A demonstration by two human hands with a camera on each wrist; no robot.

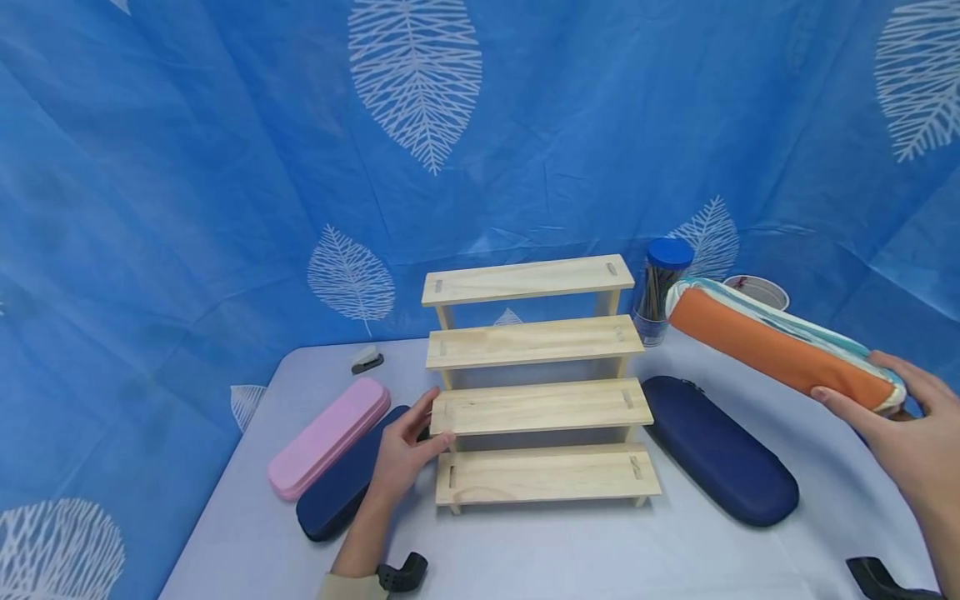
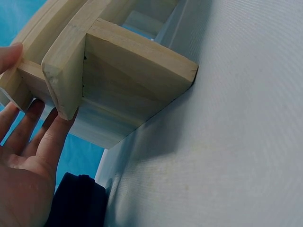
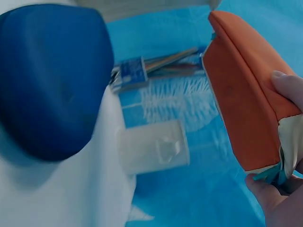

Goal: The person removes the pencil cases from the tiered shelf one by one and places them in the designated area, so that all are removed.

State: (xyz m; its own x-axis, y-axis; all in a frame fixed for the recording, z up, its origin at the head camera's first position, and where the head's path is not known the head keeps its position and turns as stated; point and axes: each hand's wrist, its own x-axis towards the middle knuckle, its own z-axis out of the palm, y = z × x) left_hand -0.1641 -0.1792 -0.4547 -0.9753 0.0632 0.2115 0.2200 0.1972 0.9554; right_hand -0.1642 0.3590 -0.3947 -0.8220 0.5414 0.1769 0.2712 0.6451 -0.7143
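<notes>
A four-tier wooden rack (image 1: 543,408) stands on the table. My left hand (image 1: 405,454) holds its left end near the third tier from the top; in the left wrist view, thumb and fingers (image 2: 49,142) lie on either side of the wood. At the right, my right hand (image 1: 911,417) grips one end of an orange pencil case (image 1: 768,350) with a white and teal top, lifted above the table and tilted. The right wrist view shows the thumb on the orange side (image 3: 246,94). Below it lies a navy zip case (image 1: 720,450).
Left of the rack lie a pink case (image 1: 330,437) and another navy case (image 1: 348,483), partly behind my left hand. A small stapler (image 1: 367,360) is further back. Behind the right side stand a blue-lidded jar of sticks (image 1: 654,292) and a white cup (image 1: 759,292). A blue curtain (image 1: 525,167) hangs behind.
</notes>
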